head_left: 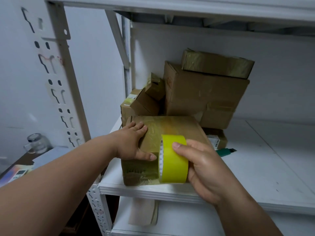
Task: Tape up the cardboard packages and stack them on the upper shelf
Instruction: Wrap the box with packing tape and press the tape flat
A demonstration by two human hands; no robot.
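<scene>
A flat cardboard package (172, 130), partly wrapped in glossy yellowish tape, lies at the front left of the white shelf board (255, 167). My left hand (134, 143) rests on its left top edge with fingers spread and the thumb pressing the front face. My right hand (204, 167) grips a roll of yellow tape (173, 159) held against the package's front right corner. Behind stands a large cardboard box (204, 94) with a taped flat parcel (216, 65) on top, and several small boxes (143, 101) lean at its left.
A green utility knife (226, 152) lies on the shelf right of the package, beside a small labelled box (216, 138). A white slotted upright (56, 79) stands at the left. A glass jar (36, 142) and papers sit on a low surface far left. Another shelf board (187, 4) runs overhead.
</scene>
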